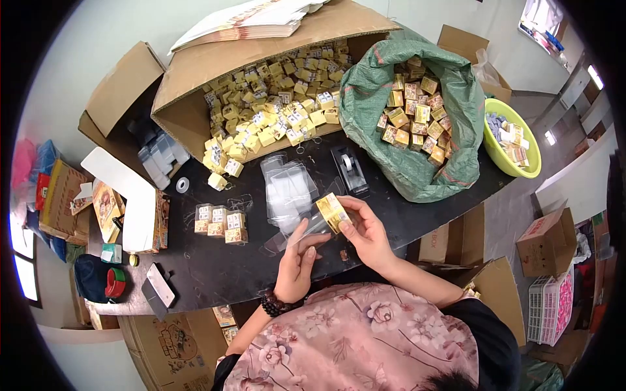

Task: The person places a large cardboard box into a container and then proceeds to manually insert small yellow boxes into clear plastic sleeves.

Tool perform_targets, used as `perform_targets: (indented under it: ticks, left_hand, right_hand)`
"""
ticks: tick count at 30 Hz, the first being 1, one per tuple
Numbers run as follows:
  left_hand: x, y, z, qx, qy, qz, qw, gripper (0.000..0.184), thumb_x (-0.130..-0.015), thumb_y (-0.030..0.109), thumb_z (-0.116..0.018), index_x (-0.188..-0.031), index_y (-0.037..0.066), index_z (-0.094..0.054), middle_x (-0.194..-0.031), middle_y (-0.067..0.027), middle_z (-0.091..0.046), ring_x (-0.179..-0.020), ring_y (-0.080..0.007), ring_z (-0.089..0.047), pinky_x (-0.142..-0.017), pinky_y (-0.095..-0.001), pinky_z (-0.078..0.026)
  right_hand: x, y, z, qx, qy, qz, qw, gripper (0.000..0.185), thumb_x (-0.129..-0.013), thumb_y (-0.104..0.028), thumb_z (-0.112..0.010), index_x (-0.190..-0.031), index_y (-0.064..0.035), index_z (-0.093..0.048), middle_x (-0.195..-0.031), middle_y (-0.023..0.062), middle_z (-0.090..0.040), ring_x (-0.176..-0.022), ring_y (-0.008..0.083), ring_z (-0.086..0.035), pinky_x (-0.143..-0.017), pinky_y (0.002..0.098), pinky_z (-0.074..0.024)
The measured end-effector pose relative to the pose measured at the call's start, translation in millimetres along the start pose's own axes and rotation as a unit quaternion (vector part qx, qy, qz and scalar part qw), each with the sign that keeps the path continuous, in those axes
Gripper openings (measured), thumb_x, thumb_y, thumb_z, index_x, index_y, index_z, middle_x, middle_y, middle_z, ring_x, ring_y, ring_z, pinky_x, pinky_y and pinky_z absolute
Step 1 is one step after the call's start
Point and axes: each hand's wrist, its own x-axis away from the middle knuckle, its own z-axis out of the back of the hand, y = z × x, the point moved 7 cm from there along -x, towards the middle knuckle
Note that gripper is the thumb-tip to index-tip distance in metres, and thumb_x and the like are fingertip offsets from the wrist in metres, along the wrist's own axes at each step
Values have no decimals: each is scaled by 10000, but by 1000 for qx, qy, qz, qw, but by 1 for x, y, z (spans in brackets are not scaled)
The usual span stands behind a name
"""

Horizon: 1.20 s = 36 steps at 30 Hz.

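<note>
Between the fingertips of my right hand (366, 236) is a small yellow box (332, 212), tilted above the black table. My left hand (297, 262) is just to its lower left, its fingers closed round the end of a clear plastic sleeve (313, 228) that reaches toward the box. A pile of flat clear sleeves (287, 192) lies beyond my hands. Behind the box stands a black tape dispenser (350, 171). Left of the sleeves, several small packed boxes (220, 223) stand in a group.
A big carton (176, 81) on its side spills yellow cube pieces (267, 124). A green woven sack (407, 179) holds small boxes, with a lime basin (528, 171) beside it. A phone (160, 285) lies at the left edge, near a tape roll (182, 185).
</note>
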Motion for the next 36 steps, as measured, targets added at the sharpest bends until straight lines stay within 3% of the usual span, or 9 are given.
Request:
perform_targets:
  ticks: [3,5,10,13,17,19,25,32,36]
  left_hand:
    - [0,-10,-7,99,-12,-10,995,550,-1023,22,-387,-1527,35,-167,-1381,-166,-506,-1251,-204,-504,-916,-304,-490]
    - [1,-12,-8,157,-25,11,987,553,-1024,20,-376,-1530,30,-152,-1430,-175,-453,-1308,-216,-460,-955,-322,-484]
    - [29,-30,33,-112,-194,235,946,384,-943,58,-620,-1306,-39,-539,-1324,-163,-563,-1177,-183,-565,-948,-269,-463]
    - [-3,35,34,-173,57,-4,983,494,-861,23,-718,-1294,-32,-487,-1273,-168,-587,-1167,-157,-577,-953,-286,-479]
    - [-12,2,15,138,12,40,989,636,-839,-115,-669,-1384,-13,-358,-1327,-157,-512,-1220,-212,-546,-1025,-337,-472]
    - [-12,0,12,142,-1,43,989,614,-847,-149,-629,-1380,-15,-356,-1338,-149,-490,-1225,-221,-539,-1037,-357,-474]
    - [-13,-1,3,163,1,16,987,639,-860,-156,-605,-1415,1,-332,-1361,-125,-466,-1265,-190,-487,-1055,-321,-430]
    - [-12,-6,5,192,34,33,980,627,-881,-128,-596,-1429,7,-323,-1355,-117,-474,-1257,-180,-487,-1044,-302,-415]
    - [-15,-9,9,244,69,41,966,588,-885,-103,-609,-1401,3,-347,-1327,-110,-495,-1228,-175,-510,-997,-289,-451]
  right_hand:
    - [5,-2,-6,39,23,-8,999,434,-966,-32,-573,-1376,-21,-430,-1406,58,-391,-1258,189,-479,-1044,337,-428]
    - [8,20,-15,-239,15,-155,959,454,-958,-22,-582,-1380,-18,-416,-1402,55,-405,-1261,181,-478,-1026,321,-448]
    - [-7,19,9,-98,-13,-49,994,471,-954,-20,-581,-1385,0,-392,-1361,86,-460,-1186,193,-549,-1009,369,-486]
    - [-5,4,-4,-7,-37,8,999,484,-937,-10,-600,-1385,-15,-416,-1328,72,-462,-1135,158,-563,-885,301,-539]
    - [-7,-17,-29,5,-135,-107,985,458,-920,22,-607,-1358,-23,-481,-1268,60,-438,-1237,181,-498,-979,299,-506]
    - [-10,-13,-25,35,-166,-102,980,420,-908,-26,-645,-1311,-24,-529,-1271,64,-462,-1048,110,-567,-648,200,-516]
    - [-11,3,-15,69,-180,-47,980,343,-915,-44,-649,-1250,-10,-581,-1275,77,-460,-1153,144,-519,-854,243,-502]
    - [-9,-5,-24,94,-170,-71,978,334,-920,-54,-650,-1242,-11,-574,-1333,92,-428,-1191,163,-511,-884,259,-497]
    - [-1,-10,-18,-88,-18,-71,993,364,-901,43,-629,-1251,-9,-547,-1348,88,-411,-1165,197,-555,-946,301,-520]
